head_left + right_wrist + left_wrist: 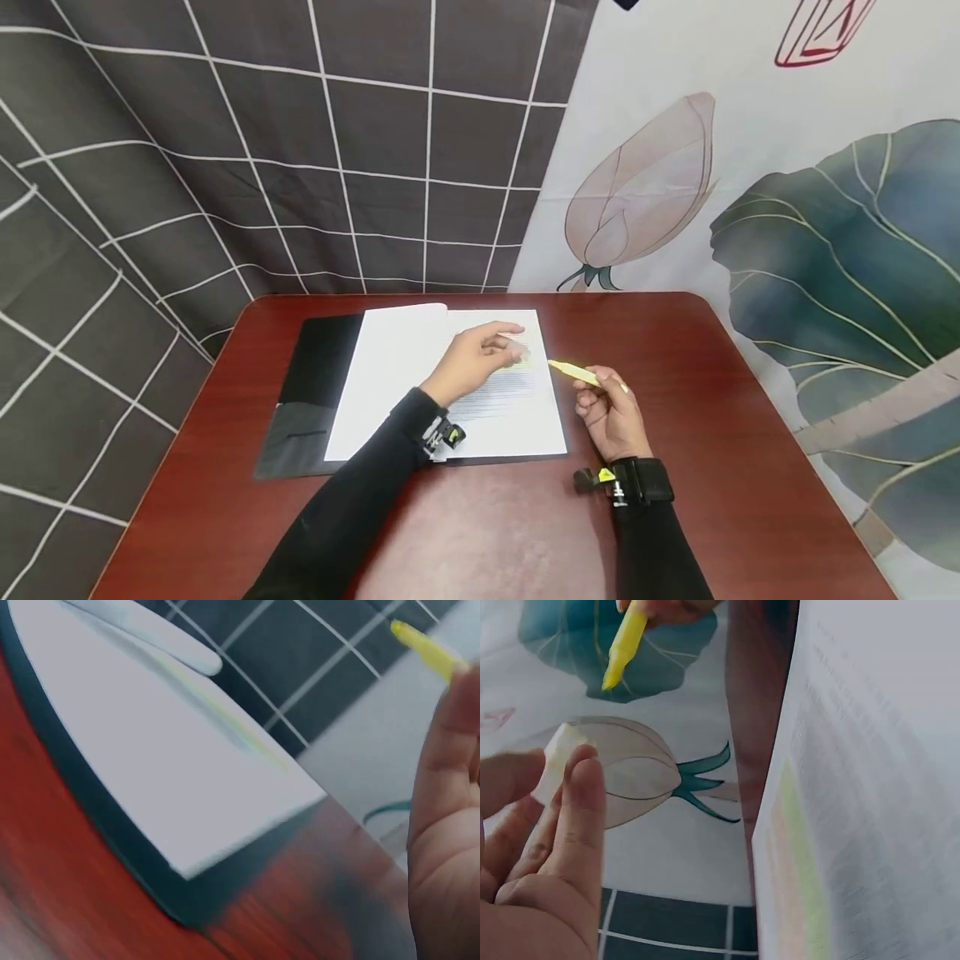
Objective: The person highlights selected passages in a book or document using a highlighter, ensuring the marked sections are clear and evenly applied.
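Observation:
My right hand [615, 421] pinches a yellow highlighter [574, 372] just off the right edge of an open document. Its narrow yellow tip points up and left, and in the right wrist view the highlighter [429, 652] stands out above the fingers. Over the printed right page [517, 429] hovers my left hand [474, 360]. Between its thumb and fingers it pinches a small pale, translucent piece [561, 744], whose kind cannot be made out. Yellow-green marking [804, 862] runs along lines of the print, beside a faint orange band.
Beneath the pages lies a black folder [318, 358], its cover spread to the left. The reddish-brown table [660, 333] extends around it. Behind stand a dark grid-patterned cloth [382, 125] and a white hanging [660, 50] with a lotus print.

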{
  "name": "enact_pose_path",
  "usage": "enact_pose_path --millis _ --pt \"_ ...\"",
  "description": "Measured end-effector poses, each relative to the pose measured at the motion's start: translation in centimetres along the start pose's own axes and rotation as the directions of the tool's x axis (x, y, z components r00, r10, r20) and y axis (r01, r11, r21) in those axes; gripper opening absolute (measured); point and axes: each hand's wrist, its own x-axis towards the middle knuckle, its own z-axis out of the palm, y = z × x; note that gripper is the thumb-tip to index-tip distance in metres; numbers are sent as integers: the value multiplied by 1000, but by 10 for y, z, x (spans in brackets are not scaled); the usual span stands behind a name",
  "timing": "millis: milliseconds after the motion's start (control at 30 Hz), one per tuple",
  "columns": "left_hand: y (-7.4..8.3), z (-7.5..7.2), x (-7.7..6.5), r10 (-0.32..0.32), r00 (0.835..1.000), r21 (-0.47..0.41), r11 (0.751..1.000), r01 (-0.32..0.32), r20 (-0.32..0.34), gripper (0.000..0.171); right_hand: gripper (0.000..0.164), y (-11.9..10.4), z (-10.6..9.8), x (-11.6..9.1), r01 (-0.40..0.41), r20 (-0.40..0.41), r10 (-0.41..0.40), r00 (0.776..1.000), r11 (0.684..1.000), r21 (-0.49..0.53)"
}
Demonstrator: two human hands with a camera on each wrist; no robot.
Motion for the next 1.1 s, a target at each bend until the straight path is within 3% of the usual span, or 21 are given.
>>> enact_pose_path --millis 100,200,500,700,933,1100 --pt "-7 0 -10 -34 999 -111 993 31 -28 33 37 6 7 0 -32 72 34 997 999 -24" --pt "-15 4 -15 -66 997 -151 987 59 -41 27 32 11 10 -1 -66 89 70 994 996 -55" --pt "-27 8 -21 -64 998 -148 987 59 -27 26 31 16 14 0 -94 49 100 994 989 -116" --pt "-27 7 -22 -69 998 -158 985 68 -1 22 30 16 16 1 -105 44 111 993 986 -128" --pt "-24 8 -23 -65 998 -131 989 65 9 20 24 18 17 3 -113 -10 115 993 950 -289" --pt "-22 9 -24 -40 999 -104 994 39 -5 20 26 17 19 2 -107 -36 100 994 934 -341"
